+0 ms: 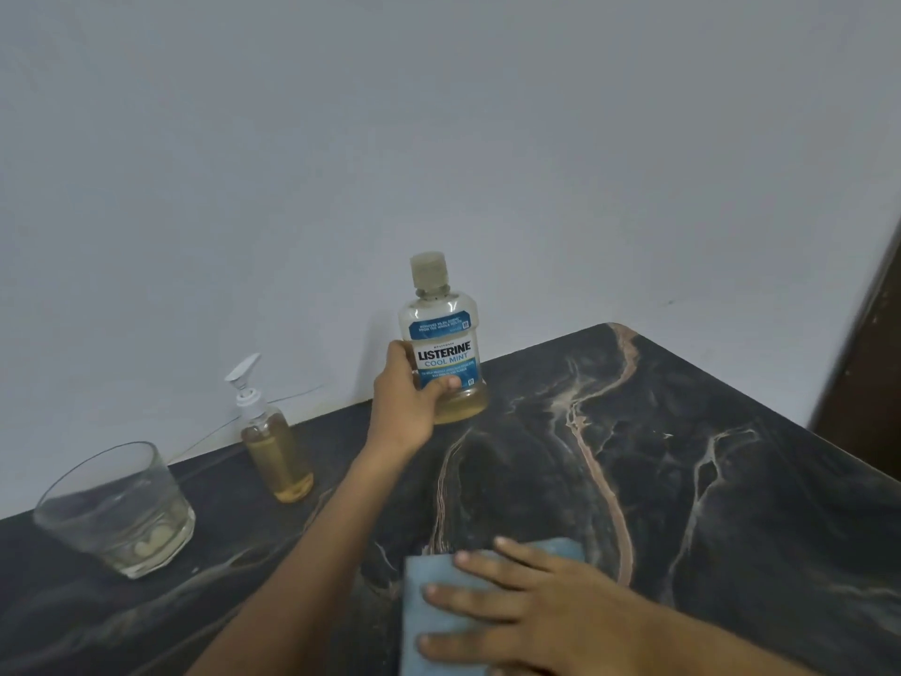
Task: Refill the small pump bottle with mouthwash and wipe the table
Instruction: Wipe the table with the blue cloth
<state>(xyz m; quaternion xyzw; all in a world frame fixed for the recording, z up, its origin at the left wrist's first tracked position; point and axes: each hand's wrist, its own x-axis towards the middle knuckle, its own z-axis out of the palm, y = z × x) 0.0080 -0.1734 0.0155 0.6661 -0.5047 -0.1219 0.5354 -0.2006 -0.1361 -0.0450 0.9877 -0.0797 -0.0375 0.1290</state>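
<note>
My left hand [407, 400] grips the clear mouthwash bottle [446, 356] around its blue label. The bottle is capped, upright near the wall, with a little amber liquid at its bottom. I cannot tell whether it touches the table. The small pump bottle [275, 453] stands to its left, pump fitted, mostly full of amber liquid. My right hand [526, 612] lies flat with fingers spread on a blue cloth [439, 607] on the dark marbled table [658, 480] near its front edge.
A wide glass tumbler [117, 509] holding a little pale liquid stands at the left of the table. A white wall backs the table. A dark brown door or frame [863, 344] rises at the right, beyond the table's rounded far corner.
</note>
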